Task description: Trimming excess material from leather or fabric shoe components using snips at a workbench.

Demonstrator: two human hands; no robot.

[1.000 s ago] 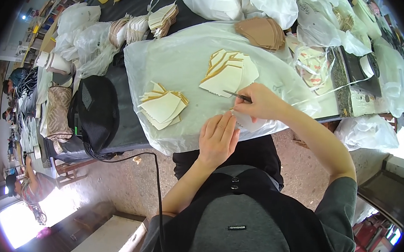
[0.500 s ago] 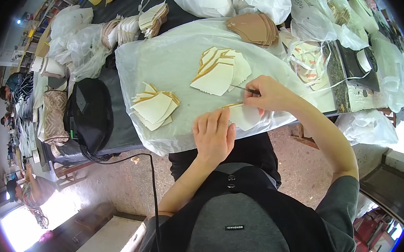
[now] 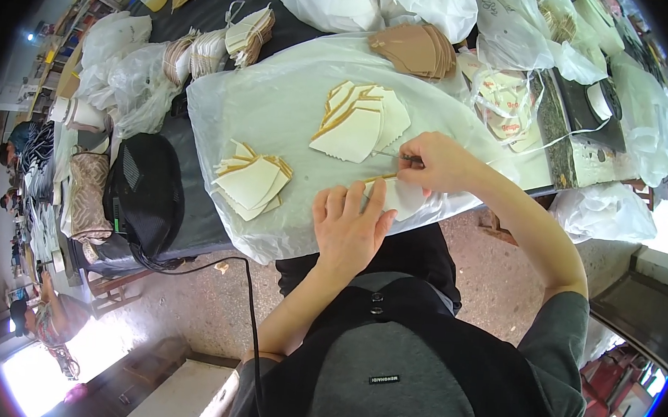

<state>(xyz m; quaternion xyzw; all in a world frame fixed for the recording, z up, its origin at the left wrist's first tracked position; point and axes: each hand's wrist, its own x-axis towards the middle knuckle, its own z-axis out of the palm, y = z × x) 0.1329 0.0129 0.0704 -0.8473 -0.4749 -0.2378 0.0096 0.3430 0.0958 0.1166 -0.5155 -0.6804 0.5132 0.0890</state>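
My left hand (image 3: 348,229) lies with fingers outstretched, their tips on the near edge of a white fan-shaped cut piece (image 3: 404,201) with a tan-yellow border. My right hand (image 3: 439,162) is closed on a slim metal tool (image 3: 388,155) with a dark grip; its exact kind is hard to make out. The tool's thin end points left, close to a stack of similar white pieces (image 3: 347,137) with toothed edges. Part of the piece under my hands is hidden by the fingers. Farther left rests a second fanned stack (image 3: 252,179) of white pieces with tan-yellow edges.
A translucent plastic sheet (image 3: 232,108) covers the work surface. Brown cut pieces (image 3: 415,50) lie at its far edge. Tied bundles (image 3: 249,34) and plastic bags (image 3: 433,6) stand beyond. A black mesh-covered object (image 3: 148,188) sits left, its cable (image 3: 254,304) hanging near my left arm.
The tool in my right hand has tilted a little flatter and its tip has come slightly nearer me. My left hand has shifted slightly left and nearer.
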